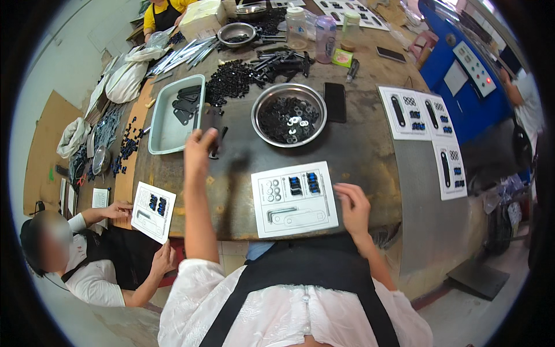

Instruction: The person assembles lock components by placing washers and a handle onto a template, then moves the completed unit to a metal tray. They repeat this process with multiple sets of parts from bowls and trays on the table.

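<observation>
Left hand (199,147) pinching a dark piece (213,122), blurred — white card (296,201) just beside loosely spread right hand (354,207)

Workshop; worn workbench (358,159), heaped black hardware (231,81), blue machine (477,111) with control panel (474,68), aproned co-worker (107,260)

At the far side of the worktable (364,153), a clear bottle (296,33), a purple bottle (325,43) and a green-lidded bottle (350,32) stand in a row. A green packet (342,58) lies beside them; a phone (391,54) rests to their right. Upper right: a blue machine (432,43) bears a control panel (474,68) with a glowing red light. A pink stool (424,47) stands near it. Upper left: pale cloth sacks (123,82) lie near a person in yellow (149,21). Far left: a brown board (46,153) leans against the wall (43,87).
</observation>
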Tool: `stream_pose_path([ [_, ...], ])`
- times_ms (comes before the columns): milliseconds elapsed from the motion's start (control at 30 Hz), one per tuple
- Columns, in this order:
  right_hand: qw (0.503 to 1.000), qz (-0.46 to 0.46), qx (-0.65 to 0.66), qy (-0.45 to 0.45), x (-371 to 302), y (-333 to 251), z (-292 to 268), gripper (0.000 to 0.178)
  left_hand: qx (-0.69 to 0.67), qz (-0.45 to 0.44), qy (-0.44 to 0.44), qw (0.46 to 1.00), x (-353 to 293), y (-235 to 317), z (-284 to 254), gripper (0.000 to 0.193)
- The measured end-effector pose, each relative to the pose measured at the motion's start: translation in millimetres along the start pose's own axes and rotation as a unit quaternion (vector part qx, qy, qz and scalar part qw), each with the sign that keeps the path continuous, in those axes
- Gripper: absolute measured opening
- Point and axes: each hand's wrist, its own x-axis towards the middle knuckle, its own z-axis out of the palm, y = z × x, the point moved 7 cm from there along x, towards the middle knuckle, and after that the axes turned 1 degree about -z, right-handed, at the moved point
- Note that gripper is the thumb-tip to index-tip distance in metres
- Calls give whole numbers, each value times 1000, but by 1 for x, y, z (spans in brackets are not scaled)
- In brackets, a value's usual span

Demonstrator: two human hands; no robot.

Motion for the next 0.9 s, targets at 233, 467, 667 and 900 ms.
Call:
stream_pose_path([
  [233, 934, 178, 203, -232, 7, -13, 124, 39, -46, -91, -138, 985, -163, -65, 137, 19],
  [467, 984, -88, -99, -117, -21, -54, 65, 33, -36, -43, 2, 998, -182, -52, 67, 18],
  [667, 946, -151, -235, -163, -55, -32, 63, 53, -22, -67, 26, 997, -208, -66, 50, 27],
  [900, 970, -126, -136, -156, -50, -58, 45, 59, -35, -36, -76, 996, -228, -64, 74, 16],
])
